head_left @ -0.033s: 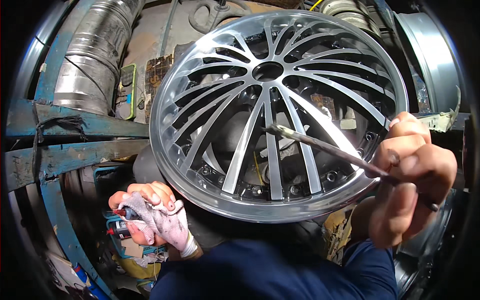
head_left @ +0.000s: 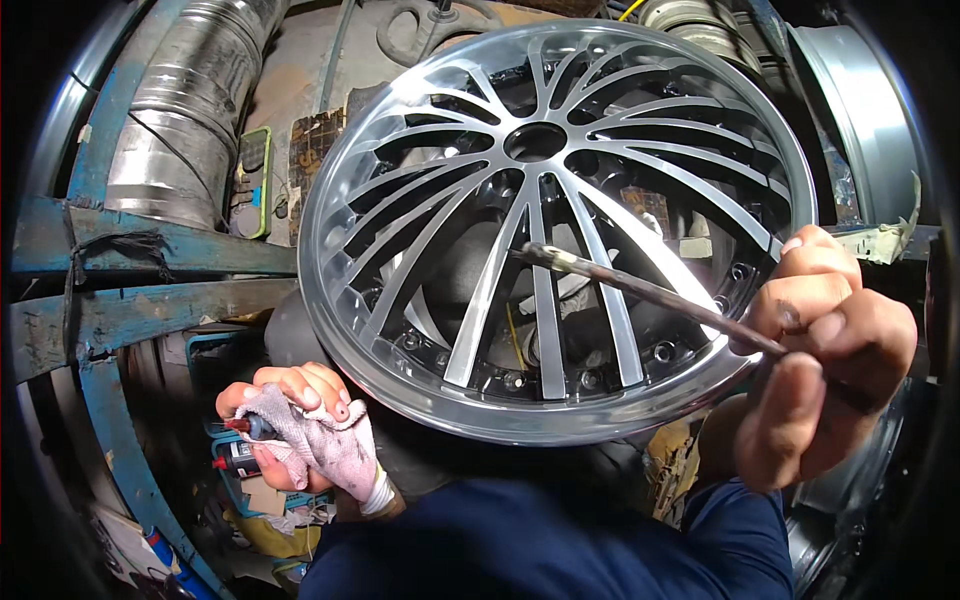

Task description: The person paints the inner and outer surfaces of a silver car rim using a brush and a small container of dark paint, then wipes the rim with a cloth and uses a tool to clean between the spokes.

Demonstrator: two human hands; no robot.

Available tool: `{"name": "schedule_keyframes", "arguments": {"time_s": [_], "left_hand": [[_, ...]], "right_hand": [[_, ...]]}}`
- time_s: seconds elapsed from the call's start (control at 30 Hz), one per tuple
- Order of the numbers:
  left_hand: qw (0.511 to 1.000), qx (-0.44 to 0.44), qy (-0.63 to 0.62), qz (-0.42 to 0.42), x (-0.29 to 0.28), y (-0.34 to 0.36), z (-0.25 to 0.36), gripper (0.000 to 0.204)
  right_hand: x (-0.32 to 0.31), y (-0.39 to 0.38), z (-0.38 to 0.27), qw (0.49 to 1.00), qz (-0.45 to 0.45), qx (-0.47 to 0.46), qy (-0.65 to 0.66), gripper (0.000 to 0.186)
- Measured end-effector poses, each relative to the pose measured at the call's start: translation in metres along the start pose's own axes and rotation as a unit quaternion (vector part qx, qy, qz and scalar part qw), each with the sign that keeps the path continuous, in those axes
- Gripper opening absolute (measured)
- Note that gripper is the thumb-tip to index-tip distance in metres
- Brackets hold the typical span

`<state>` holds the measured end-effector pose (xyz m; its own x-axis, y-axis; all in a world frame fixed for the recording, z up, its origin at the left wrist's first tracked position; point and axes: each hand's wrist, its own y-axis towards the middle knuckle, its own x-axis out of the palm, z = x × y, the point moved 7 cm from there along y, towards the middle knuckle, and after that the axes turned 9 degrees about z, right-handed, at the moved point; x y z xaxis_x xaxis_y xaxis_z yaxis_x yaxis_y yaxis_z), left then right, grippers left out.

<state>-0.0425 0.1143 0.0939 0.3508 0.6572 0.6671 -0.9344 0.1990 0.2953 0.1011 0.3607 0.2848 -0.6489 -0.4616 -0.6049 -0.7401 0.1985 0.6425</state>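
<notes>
A large alloy wheel rim (head_left: 540, 290) with bright silver spokes and black recesses lies tilted in front of me. My right hand (head_left: 825, 365), at the rim's right edge, pinches a thin dark paintbrush (head_left: 655, 297). The brush reaches left over the lower spokes, its bristle end near a spoke below the hub hole. I cannot tell whether the bristles touch the metal. To the lower left of the rim, my left hand (head_left: 300, 425) is closed around a stained pinkish cloth (head_left: 322, 440) and a small dark bottle with a red tip (head_left: 255, 428).
Blue chipped metal beams (head_left: 160, 240) run along the left side. Stacked bare rims (head_left: 180, 120) stand at the upper left, and another silver rim (head_left: 862, 110) at the far right. A dark bottle with a red nozzle (head_left: 238, 460) sits in a teal basket below my left hand.
The brush tip has shifted slightly left and up across the spokes. My right fingers have changed position on the handle, and its back end no longer shows. My left hand has hardly moved.
</notes>
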Motion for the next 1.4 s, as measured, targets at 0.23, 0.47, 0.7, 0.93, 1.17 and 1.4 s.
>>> {"name": "schedule_keyframes", "arguments": {"time_s": [0.23,0.47,0.7,0.93,1.17,1.4], "left_hand": [[0.997,-0.012,-0.013,-0.078,-0.002,0.003,0.004,0.046],[0.993,-0.056,0.022,-0.102,-0.007,0.003,0.005,0.051],[0.986,-0.047,0.037,-0.154,0.001,0.007,0.007,0.053],[0.996,-0.040,0.003,-0.083,0.001,0.005,0.008,0.051],[0.993,-0.053,0.013,-0.101,-0.001,0.005,0.009,0.049],[0.994,-0.056,0.011,-0.094,0.000,0.004,0.005,0.050]], "right_hand": [[0.007,-0.006,-0.003,0.997,0.001,-0.056,-0.056,0.023],[0.018,-0.003,-0.004,0.986,-0.091,-0.050,-0.132,0.022],[0.025,-0.001,-0.010,0.976,-0.091,-0.058,-0.190,0.018],[0.029,-0.002,-0.008,0.971,-0.106,-0.028,-0.211,0.017],[0.032,-0.004,-0.009,0.969,-0.102,-0.036,-0.222,0.017],[0.032,-0.001,-0.009,0.964,-0.134,-0.042,-0.226,0.016]]}}
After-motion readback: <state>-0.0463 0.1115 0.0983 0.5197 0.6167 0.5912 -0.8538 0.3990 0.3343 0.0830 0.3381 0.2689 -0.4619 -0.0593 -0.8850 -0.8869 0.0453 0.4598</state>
